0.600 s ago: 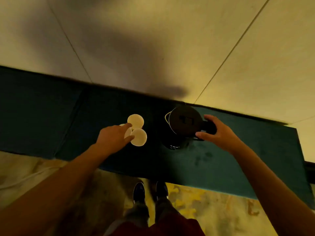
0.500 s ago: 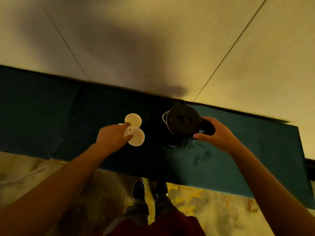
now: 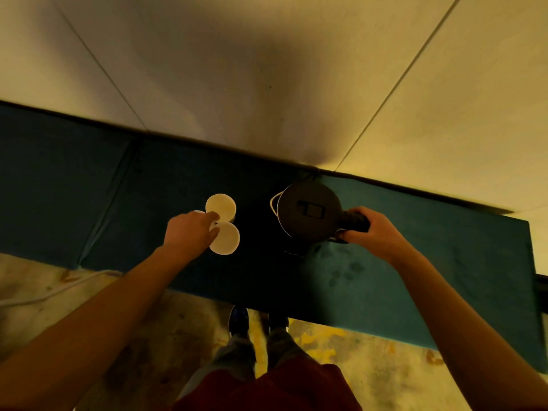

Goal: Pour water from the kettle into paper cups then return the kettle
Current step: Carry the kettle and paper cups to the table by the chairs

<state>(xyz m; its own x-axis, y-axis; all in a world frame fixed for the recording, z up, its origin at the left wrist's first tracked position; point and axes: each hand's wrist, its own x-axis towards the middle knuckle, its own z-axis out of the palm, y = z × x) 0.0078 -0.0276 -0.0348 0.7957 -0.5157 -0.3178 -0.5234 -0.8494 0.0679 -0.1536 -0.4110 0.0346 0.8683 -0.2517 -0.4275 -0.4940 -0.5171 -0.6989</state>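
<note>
A black kettle with its lid closed stands upright on the dark teal surface. My right hand is wrapped around the kettle's handle on its right side. To the left, white paper cups cluster together: a far cup, a near cup and a third cup mostly hidden under my left hand. My left hand rests over the cups, thumb and fingers on the rims where they meet. What is inside the cups cannot be seen clearly.
The teal surface is a long padded bench against a pale wall; its front edge runs just above my shoes. A white cable lies on the floor at the left. Dark wet marks show beside the kettle.
My right hand has closed more fully around the kettle handle. My left hand stays on the cups, its fingers reaching slightly further over them.
</note>
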